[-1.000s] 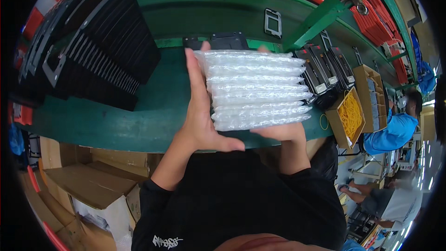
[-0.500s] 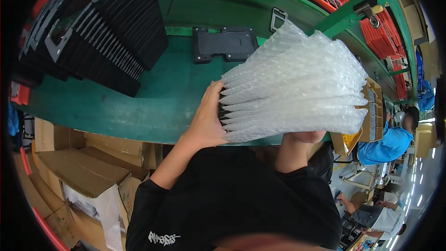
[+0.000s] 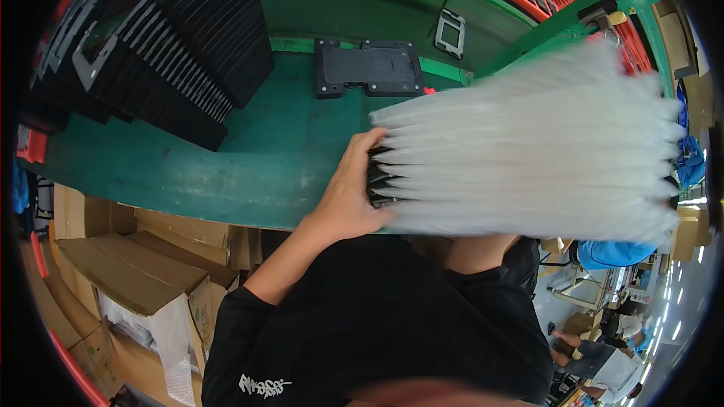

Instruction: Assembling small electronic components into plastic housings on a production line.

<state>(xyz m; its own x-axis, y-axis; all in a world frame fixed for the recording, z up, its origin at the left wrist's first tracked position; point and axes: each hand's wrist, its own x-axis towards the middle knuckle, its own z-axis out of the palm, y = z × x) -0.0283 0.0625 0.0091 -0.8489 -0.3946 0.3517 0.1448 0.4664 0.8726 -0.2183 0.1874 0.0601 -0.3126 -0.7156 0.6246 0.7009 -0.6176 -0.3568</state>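
Left hand [image 3: 348, 187] grasps the near-left end of a thick stack of bubble-wrap pouches [image 3: 528, 151], fingers bent over the upper side and thumb along the lower. The right forearm [image 3: 478, 252] passes behind the stack; the right hand is hidden there, so I cannot tell how it holds or whether it touches. The stack is held in front of the person's black shirt [image 3: 377, 309], over the edge of a green workbench [image 3: 294, 147] and to the right. The pouches lie layered, pressed together at the gripped end and fanned wider at the far right, where they blur. Dark patches show between their left ends; what these are is unclear.

To hold such a slippery, springy bundle well, I judge that the left hand should span every layer with even pressure, and the loose right end needs support so that no middle pouch slides out. Squeezing too hard could crush the bubbles.

Behind, on the bench, lies a black plastic plate [image 3: 367, 71]; a tall row of black panels [image 3: 185, 53] stands at left. Below the bench, an open cardboard box [image 3: 136, 275] holds more bubble wrap [image 3: 178, 358].
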